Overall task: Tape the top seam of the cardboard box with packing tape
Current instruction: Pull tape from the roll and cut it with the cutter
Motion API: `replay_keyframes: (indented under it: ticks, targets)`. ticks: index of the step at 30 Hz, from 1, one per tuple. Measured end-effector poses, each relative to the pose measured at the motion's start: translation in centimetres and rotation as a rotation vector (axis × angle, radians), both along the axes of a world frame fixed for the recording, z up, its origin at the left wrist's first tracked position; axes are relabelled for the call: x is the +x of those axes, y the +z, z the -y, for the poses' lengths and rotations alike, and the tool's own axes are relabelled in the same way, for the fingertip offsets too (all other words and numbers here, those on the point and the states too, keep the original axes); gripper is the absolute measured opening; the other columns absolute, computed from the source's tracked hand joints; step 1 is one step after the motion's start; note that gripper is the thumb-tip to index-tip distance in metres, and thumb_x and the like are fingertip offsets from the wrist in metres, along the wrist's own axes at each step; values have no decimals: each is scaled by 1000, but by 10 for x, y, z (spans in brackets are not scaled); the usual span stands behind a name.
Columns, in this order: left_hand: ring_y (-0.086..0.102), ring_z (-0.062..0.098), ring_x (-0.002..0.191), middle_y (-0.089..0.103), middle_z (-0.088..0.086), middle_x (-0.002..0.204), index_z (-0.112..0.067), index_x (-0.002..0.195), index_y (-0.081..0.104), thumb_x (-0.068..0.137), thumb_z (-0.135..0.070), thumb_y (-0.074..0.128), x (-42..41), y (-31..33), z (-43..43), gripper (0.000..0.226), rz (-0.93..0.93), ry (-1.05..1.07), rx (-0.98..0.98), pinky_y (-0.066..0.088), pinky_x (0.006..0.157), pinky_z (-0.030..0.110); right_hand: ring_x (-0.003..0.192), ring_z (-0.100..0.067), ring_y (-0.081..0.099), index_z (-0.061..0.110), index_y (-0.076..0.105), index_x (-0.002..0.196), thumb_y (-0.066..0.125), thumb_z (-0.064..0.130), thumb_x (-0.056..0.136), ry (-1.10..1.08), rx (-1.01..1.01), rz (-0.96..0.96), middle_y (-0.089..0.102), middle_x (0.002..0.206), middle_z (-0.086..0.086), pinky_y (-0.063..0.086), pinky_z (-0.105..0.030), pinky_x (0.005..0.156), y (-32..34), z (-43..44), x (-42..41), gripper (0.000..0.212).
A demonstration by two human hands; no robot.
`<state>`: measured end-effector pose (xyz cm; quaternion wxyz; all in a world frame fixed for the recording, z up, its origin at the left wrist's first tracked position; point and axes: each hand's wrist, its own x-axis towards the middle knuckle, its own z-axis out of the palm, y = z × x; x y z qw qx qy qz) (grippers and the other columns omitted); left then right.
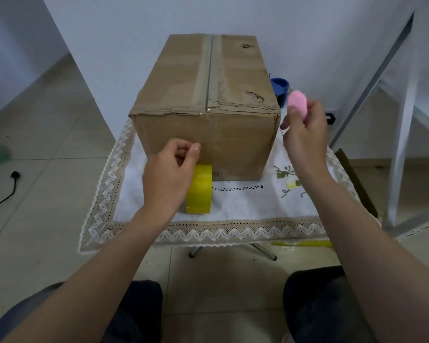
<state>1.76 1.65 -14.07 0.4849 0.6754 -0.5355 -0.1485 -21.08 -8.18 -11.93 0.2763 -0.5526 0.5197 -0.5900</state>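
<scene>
A closed cardboard box stands on a small table draped in a white lace-edged cloth. Its top seam runs away from me under clear tape. A yellow roll of packing tape hangs or stands on edge against the box's front face. My left hand is closed just above the roll, thumb pressed to the box front; whether it pinches the tape end I cannot tell. My right hand is raised beside the box's right front corner, gripping a small pink object.
A blue object peeks out behind the box's right side. A white metal frame rises at the right. On the tiled floor lie a black cable at left and a yellow strip under the table's front edge.
</scene>
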Motion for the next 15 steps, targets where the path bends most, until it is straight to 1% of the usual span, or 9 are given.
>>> replay_keyframes:
  ticks: [2,3,4,6,7,8,10,13,15]
  targets:
    - [70,0,85,77,-16,84,-27,94,74,101,-46,59,0,0,0,25,-51,-39,29,58,79,35,72,-19,56,22,53,111,52,25,103,41,-194,-2,61,99,-17,45,-29,60,8,-18,5,8]
    - [69,-2,85,77,-16,84,-26,93,76,102,-44,60,0,0,0,26,-67,-61,44,56,77,31,72,-24,56,23,53,109,54,21,103,79,-270,-14,59,96,-14,47,-32,58,9,-26,7,7]
    - [69,-2,85,77,-15,84,-26,91,78,101,-44,61,0,-1,0,26,-67,-78,60,54,74,27,71,-29,57,26,53,109,55,17,102,121,-324,-33,58,93,-8,48,-36,56,10,-33,9,11]
    - [68,-2,84,76,-15,84,-28,90,79,98,-46,64,-1,-3,0,25,-45,-90,85,48,70,22,63,-27,59,32,52,110,55,16,100,235,-358,-72,60,87,-1,49,-42,50,9,-41,13,19]
    - [68,-3,85,76,-16,84,-28,89,79,97,-45,66,-1,-3,0,23,-43,-87,91,48,71,22,58,-22,60,33,53,111,54,17,100,286,-346,-85,64,84,-1,48,-38,48,7,-43,15,20]
    - [69,-3,85,76,-16,83,-28,88,80,96,-44,68,-2,-4,1,22,-52,-82,92,50,73,23,55,-17,59,33,53,111,54,17,100,326,-321,-90,67,83,-1,47,-34,47,6,-44,17,19]
    - [70,0,87,77,-15,82,-28,83,81,94,-42,70,-3,-2,1,21,-110,-84,92,56,80,29,52,-17,60,29,56,112,55,14,102,368,-269,-112,70,84,-4,47,-28,48,0,-44,21,17]
    - [73,4,85,79,-13,80,-26,76,81,94,-36,72,-8,2,1,22,-233,-107,98,58,86,38,54,-22,64,20,57,115,55,11,103,395,-227,-132,71,86,-8,51,-30,52,-4,-42,23,15]
    - [74,6,84,79,-12,79,-25,75,80,95,-35,73,-12,2,1,23,-260,-124,92,59,88,42,54,-23,64,20,57,115,55,9,104,399,-219,-128,71,86,-7,52,-31,52,-5,-42,22,15]
